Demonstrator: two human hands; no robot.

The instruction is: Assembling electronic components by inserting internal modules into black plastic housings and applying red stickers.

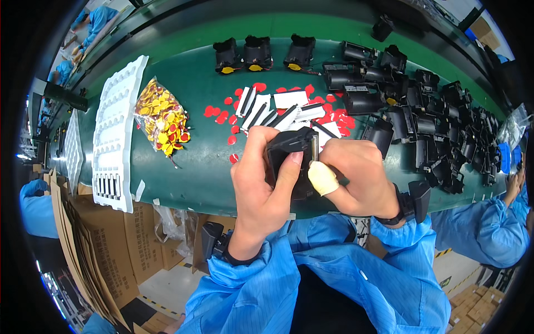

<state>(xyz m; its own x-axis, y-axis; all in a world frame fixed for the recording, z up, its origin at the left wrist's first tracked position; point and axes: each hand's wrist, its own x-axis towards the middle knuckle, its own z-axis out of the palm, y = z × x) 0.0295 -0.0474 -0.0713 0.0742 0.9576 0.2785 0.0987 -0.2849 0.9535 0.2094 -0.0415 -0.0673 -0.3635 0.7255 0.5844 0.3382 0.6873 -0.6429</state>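
My left hand [257,181] is wrapped round a black plastic housing [286,146], held up over the near edge of the green table. A thin, shiny strip [315,146] runs along the housing's right side. My right hand [356,170] is closed against that side, its thumb in a pale yellow finger cot [322,178]. Whatever its fingertips pinch is hidden. Just beyond my hands lie white pieces with black strips [290,99], scattered among red round discs [232,140].
A white moulded tray [114,119] and a clear bag of yellow wired discs [158,111] are at left. Three black housings [257,54] stand at the back. Many more housings [414,119] crowd the right side, where a co-worker's hand [514,186] shows. Cardboard [108,250] stands at lower left.
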